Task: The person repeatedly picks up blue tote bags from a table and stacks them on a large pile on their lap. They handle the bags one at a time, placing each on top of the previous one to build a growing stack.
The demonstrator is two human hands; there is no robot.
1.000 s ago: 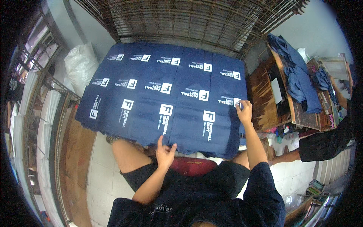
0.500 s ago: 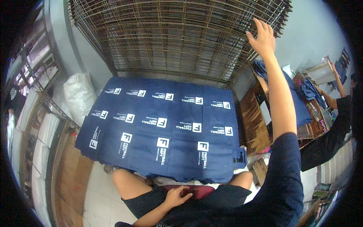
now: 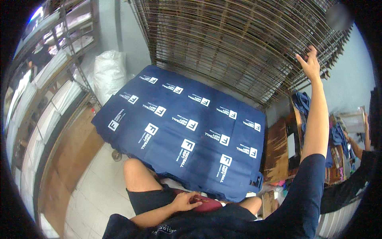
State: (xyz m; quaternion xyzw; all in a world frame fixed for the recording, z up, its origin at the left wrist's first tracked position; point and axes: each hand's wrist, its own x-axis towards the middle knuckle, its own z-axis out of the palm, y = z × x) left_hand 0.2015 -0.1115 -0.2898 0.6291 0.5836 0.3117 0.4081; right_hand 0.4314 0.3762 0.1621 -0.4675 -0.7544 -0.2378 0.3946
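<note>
My right arm reaches up to the right end of a stack of metal wire racks [image 3: 234, 44]. There my right hand [image 3: 310, 65] is raised with fingers apart, holding nothing; whether it touches the wires I cannot tell. Low at my lap, my left hand [image 3: 186, 202] rests by a dark red seat [image 3: 210, 204], its fingers loosely bent and apart. In front of my knees lies a broad layer of navy blue fabric pieces [image 3: 167, 119], laid side by side and overlapping, each with a white print.
A shelf frame with white stacks [image 3: 55, 95] stands at the left, beside a wooden board [image 3: 75, 155]. A white plastic sack [image 3: 109, 75] leans at the back wall. At the right, a wooden cabinet [image 3: 276, 149] bears blue cloth, and another person's arm [image 3: 355, 149] shows beyond it.
The view has turned left, so the racks and fabric sit further right and tilted. My right hand stays raised by the racks, its fingers more bent. My left hand stays at my lap.
</note>
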